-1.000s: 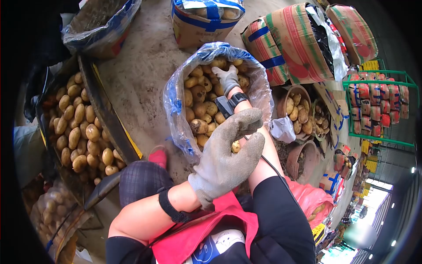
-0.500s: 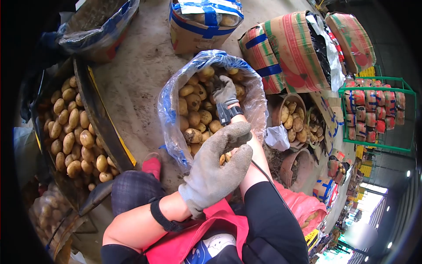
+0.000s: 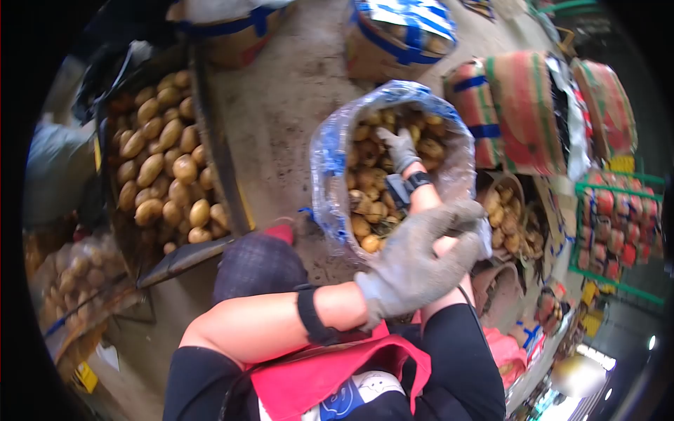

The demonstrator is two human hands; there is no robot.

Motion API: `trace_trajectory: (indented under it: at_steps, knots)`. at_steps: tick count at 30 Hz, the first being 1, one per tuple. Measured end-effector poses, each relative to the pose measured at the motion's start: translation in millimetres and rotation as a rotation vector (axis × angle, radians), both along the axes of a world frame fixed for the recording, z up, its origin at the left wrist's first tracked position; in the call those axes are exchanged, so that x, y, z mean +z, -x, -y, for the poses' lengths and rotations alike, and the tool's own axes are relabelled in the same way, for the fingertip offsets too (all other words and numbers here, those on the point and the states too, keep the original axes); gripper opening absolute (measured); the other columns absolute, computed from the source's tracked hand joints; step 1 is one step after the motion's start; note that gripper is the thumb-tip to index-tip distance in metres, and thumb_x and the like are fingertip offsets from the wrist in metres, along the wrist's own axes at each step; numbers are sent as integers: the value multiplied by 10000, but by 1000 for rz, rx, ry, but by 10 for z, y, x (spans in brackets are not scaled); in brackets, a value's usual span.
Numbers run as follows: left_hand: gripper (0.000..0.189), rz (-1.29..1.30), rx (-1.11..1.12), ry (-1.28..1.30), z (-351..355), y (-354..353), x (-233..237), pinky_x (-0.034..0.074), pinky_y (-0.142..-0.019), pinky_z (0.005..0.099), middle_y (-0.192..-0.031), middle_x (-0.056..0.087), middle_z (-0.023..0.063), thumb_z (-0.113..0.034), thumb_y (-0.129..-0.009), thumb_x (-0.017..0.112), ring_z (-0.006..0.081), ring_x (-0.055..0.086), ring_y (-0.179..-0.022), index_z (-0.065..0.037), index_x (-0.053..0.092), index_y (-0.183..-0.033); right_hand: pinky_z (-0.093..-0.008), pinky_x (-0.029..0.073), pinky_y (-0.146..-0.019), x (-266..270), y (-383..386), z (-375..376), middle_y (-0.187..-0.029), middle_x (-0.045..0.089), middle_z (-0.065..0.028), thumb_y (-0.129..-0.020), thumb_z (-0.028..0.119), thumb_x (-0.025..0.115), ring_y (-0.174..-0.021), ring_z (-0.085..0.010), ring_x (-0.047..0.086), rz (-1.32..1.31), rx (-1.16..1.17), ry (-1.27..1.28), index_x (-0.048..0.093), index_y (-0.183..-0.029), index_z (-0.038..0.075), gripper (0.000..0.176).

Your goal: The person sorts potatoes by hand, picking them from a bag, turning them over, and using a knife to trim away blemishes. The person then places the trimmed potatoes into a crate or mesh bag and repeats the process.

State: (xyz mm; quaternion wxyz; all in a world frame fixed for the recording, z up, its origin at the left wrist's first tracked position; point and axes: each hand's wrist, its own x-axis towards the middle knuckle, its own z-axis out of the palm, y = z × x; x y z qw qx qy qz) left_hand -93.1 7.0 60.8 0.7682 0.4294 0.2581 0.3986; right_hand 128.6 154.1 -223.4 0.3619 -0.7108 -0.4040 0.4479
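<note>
A clear plastic bag with a blue rim (image 3: 324, 165) stands on the floor, filled with potatoes (image 3: 370, 179). My right hand (image 3: 401, 149), in a grey glove, reaches inside it over the potatoes. Its fingers are spread, and nothing shows in them. A small dark box on a strap (image 3: 399, 188) sits at that wrist. Closer to the camera, my left hand (image 3: 414, 270), in a soiled grey glove, is in front of my right forearm. Its thumb and fingers are apart with nothing held between them. Part of the bag's near side is hidden behind it.
At left is a dark-sided bin (image 3: 216, 151) of potatoes. A taped carton (image 3: 382, 52) stands beyond the bag, and printed cartons (image 3: 523, 112) at right. A basket (image 3: 518, 186) of potatoes is right of the bag. A green rack (image 3: 576, 242) holds red packages.
The view has shifted, so the bag and bin appear farther right. My right hand has gone from curled fingers to spread ones among the potatoes. My left hand stays half-curled before my right forearm.
</note>
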Motion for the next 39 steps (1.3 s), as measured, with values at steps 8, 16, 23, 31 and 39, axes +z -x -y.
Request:
trace_trajectory:
  at_steps: [8, 16, 23, 31, 39]
  knots:
    - [429, -12, 90, 79, -217, -37, -100, 528, -992, 347, -1140, 720, 166, -193, -968, 626, 222, 682, -1101, 52, 619, -1320, -391, 547, -948, 39, 185, -185, -1330, 631, -146, -917, 363, 766, -1040, -267, 681, -296, -54, 49, 489, -1468, -9, 721]
    - [365, 37, 130, 161, -155, -84, -99, 550, -924, 365, -1112, 716, 185, -152, -913, 656, 279, 701, -1040, 29, 662, -1230, -396, 551, -977, 1461, 1274, 433, -1356, 626, -155, -949, 387, 727, -1054, -280, 685, -985, 166, -61, 504, -1454, -4, 677]
    - [358, 143, 167, 78, 19, 51, -76, 528, -981, 315, -1149, 713, 115, -124, -953, 677, 166, 669, -1085, 41, 637, -1269, -370, 622, -845, 1163, 2454, 680, -1250, 667, -164, -966, 239, 720, -1000, -239, 710, -991, 474, 115, 502, -1468, 14, 592]
    - [399, 87, -139, 113, 109, 272, 87, 461, -1081, 319, -1307, 641, 95, -65, -1031, 589, 153, 602, -1193, 48, 542, -1411, -301, 605, -733, 873, 1141, 629, -1066, 727, -89, -1042, 226, 664, -836, -176, 729, -560, -128, -399, 606, -1310, -16, 366]
    - [442, 19, -202, 264, -65, 99, -28, 502, -991, 288, -1334, 640, 104, -72, -1029, 594, 126, 601, -1167, 27, 520, -1453, -466, 476, -1087, -132, -652, 33, -1321, 643, -310, -844, 415, 745, -1296, -435, 596, 580, -304, 25, 581, -1338, -34, 688]
